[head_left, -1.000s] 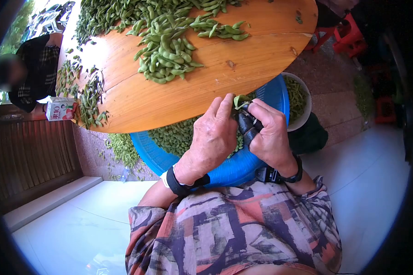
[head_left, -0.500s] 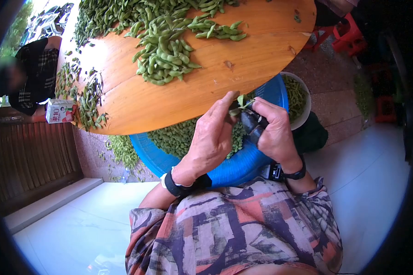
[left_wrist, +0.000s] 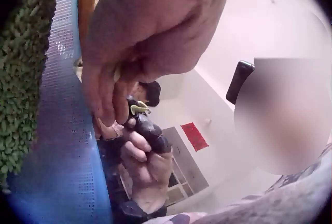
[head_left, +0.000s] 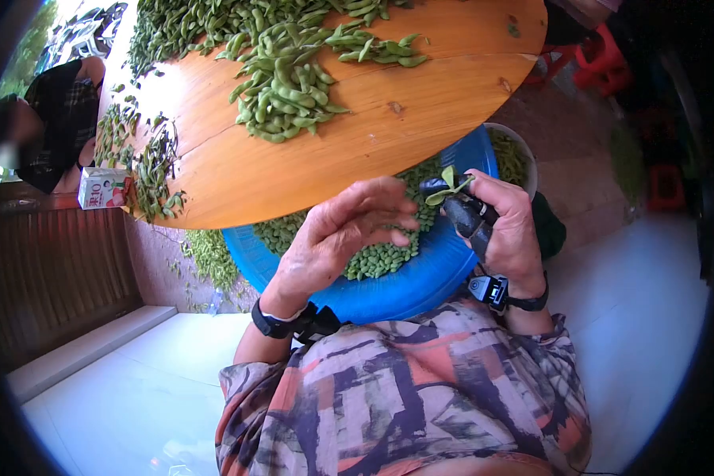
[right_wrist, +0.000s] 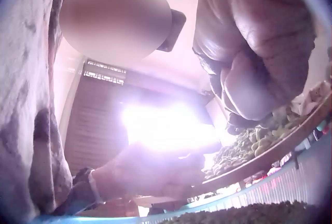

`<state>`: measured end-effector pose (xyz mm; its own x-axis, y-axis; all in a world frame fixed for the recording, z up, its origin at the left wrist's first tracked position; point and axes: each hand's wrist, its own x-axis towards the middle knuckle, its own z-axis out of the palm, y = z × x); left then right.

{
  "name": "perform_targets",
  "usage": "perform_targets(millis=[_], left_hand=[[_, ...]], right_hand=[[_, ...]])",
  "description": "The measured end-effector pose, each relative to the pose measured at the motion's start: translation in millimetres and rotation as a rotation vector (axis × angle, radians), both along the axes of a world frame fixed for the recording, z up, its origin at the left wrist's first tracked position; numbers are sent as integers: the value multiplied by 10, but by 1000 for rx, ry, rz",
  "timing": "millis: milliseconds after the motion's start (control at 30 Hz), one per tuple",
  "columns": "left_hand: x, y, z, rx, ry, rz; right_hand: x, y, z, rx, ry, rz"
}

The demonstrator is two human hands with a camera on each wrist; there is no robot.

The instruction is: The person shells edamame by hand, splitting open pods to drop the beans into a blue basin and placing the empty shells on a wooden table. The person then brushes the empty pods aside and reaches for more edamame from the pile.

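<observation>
In the head view my right hand (head_left: 514, 226) pinches a split green soybean pod (head_left: 450, 187) above the right side of a blue basin (head_left: 420, 293). Black covering (head_left: 470, 220) wraps some of this hand's digits. My left hand (head_left: 333, 230) hovers to the left over the basin, fingers spread and loosely bent, slightly blurred. A small green speck shows between its fingers in the left wrist view. Shelled green beans (head_left: 381, 260) fill much of the basin beneath both hands. Glare washes out part of the right wrist view.
A wooden table (head_left: 428, 119) overhangs the basin, bearing a heap of pods (head_left: 285, 99), darker scraps (head_left: 159, 163) and a drink carton (head_left: 103, 189). A pale bowl (head_left: 532, 155) stands right. Green scraps (head_left: 214, 255) lie on the floor. Another person (head_left: 59, 119) sits left; red stools (head_left: 603, 67) stand back right.
The hands were together at the pod; now they are apart. My left hand has moved left with its fingers spreading, while my right has shifted right and slightly down, keeping the pod.
</observation>
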<state>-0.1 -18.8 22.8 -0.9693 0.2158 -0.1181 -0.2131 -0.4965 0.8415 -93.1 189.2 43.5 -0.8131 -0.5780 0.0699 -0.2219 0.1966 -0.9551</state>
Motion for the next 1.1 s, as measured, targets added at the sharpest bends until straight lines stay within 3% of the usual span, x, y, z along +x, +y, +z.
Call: perform_targets(millis=[67, 200, 433, 567, 667, 733, 767, 833, 867, 933, 967, 1033, 1100], left_hand=[[-26, 71, -17, 160, -110, 140], [-13, 88, -107, 125, -221, 58], [-106, 172, -111, 148, -169, 87], [-108, 250, -290, 116, -94, -27], [-90, 287, -363, -25, 5, -44], [-98, 286, -360, -377, 59, -87], [-108, 269, -352, -378, 55, -93], [-139, 223, -321, -730, 192, -193], [-128, 241, -274, -734, 188, -198], [-106, 295, -178, -508, 116, -218], [-99, 299, -228, -510, 113, -226], [-91, 284, -402, 221, -222, -77], [-96, 244, -481, 170, -366, -68]], right_hand=[[-7, 42, -44, 28, 26, 7], [6, 73, 18, 25, 44, -39], [-19, 241, -8, 43, -50, -142], [-32, 306, -25, 31, -34, -117], [-16, 322, -121, -33, 41, -98], [-22, 346, -154, -35, 58, -102], [-22, 355, -167, -38, 82, -95], [-27, 364, -204, -36, 86, -106], [-27, 380, -232, -42, 102, -101], [-23, 401, -254, -52, 114, -103], [-13, 393, -241, -70, 91, -121], [0, 419, -238, -91, 72, -137], [7, 466, -260, -57, 67, -106]])
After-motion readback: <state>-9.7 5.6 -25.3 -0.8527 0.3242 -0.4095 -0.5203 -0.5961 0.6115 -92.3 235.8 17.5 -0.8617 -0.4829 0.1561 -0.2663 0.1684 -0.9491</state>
